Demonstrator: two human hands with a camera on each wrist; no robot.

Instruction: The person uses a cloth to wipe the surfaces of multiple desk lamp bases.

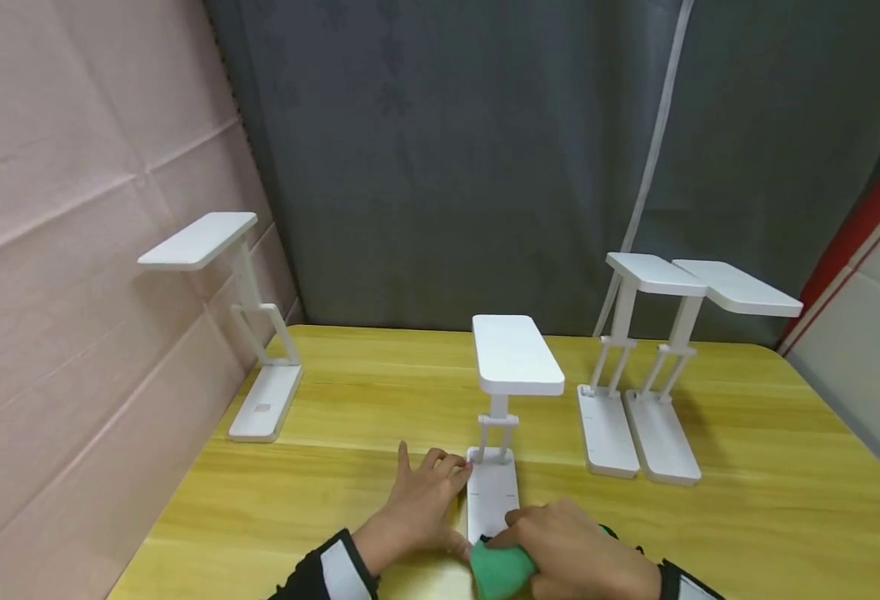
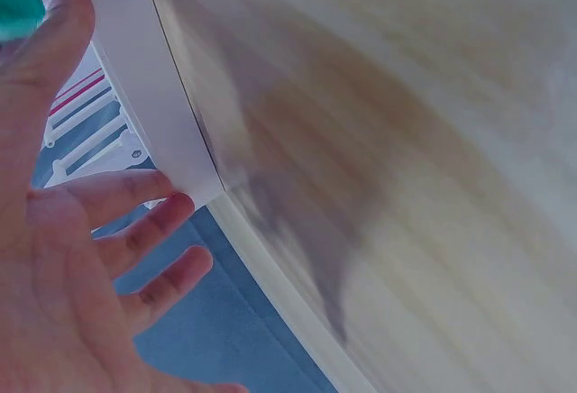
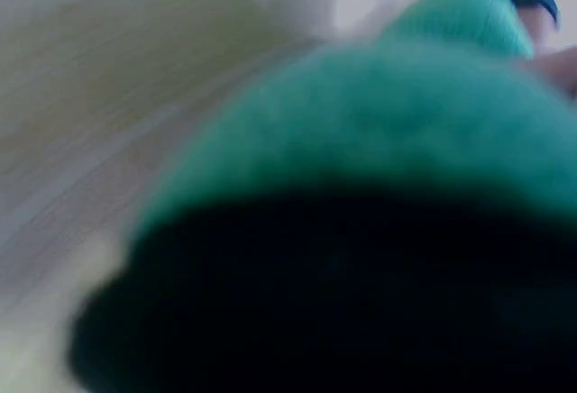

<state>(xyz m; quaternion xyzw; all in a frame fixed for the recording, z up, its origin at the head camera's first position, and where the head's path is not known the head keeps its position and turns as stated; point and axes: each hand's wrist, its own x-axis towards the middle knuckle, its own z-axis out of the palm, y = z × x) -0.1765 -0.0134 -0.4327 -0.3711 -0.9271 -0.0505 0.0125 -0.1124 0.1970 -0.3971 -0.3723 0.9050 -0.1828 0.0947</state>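
A white folding desk lamp [image 1: 517, 354] stands upright near the front middle of the table, its flat head above a rectangular base [image 1: 493, 496]. My left hand [image 1: 425, 504] is spread along the left side of that base. In the left wrist view, the thumb [image 2: 65, 14] and two fingertips [image 2: 178, 196] touch the base's side edge. A green cloth [image 1: 502, 570] is bunched in my right hand [image 1: 578, 550], whose index finger presses it at the near end of the base. Green fabric [image 3: 379, 132] and a dark blurred shape fill much of the right wrist view.
Another white lamp [image 1: 263, 402] stands at the far left by the pink wall covering [image 1: 72, 333]. Two similar lamps, one with its base [image 1: 609, 433] and one with its base [image 1: 665, 442], stand side by side at right. A dark curtain [image 1: 440, 167] hangs behind the wooden table [image 1: 785, 492].
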